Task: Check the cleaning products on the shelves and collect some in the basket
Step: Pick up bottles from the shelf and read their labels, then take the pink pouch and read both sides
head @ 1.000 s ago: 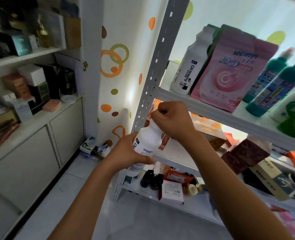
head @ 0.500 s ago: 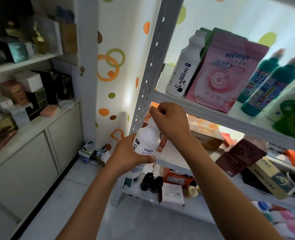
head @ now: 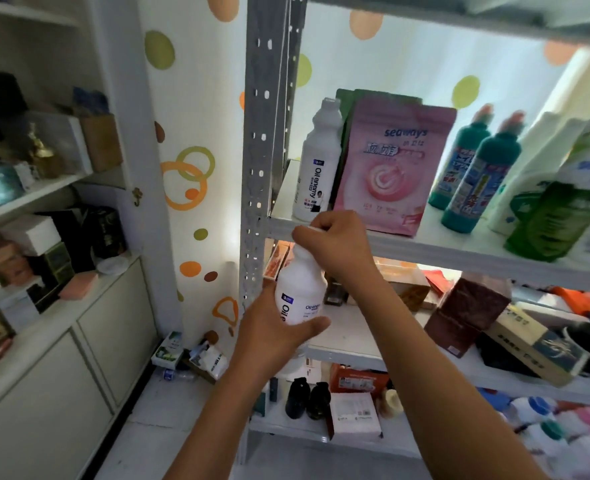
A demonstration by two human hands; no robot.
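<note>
My left hand [head: 279,336] grips the body of a white "Oil enemy" bottle [head: 298,294] held upright in front of the grey metal shelving. My right hand [head: 335,245] is curled over the bottle's top, covering the cap. A second identical white bottle [head: 319,164] stands at the left end of the upper shelf [head: 459,251], next to a pink "seaways" pouch [head: 392,164], two teal bottles [head: 475,171] and white and green detergent jugs [head: 560,209]. No basket is in view.
A perforated grey upright [head: 259,150] stands just left of the held bottle. Boxes [head: 528,344] fill the middle shelf; black bottles [head: 305,400] and a white box sit on the lower one. A white cabinet [head: 44,375] with boxes lines the left wall.
Both hands and the bottle stay together at about the same place. The view has tilted upward, showing more of the upper shelf.
</note>
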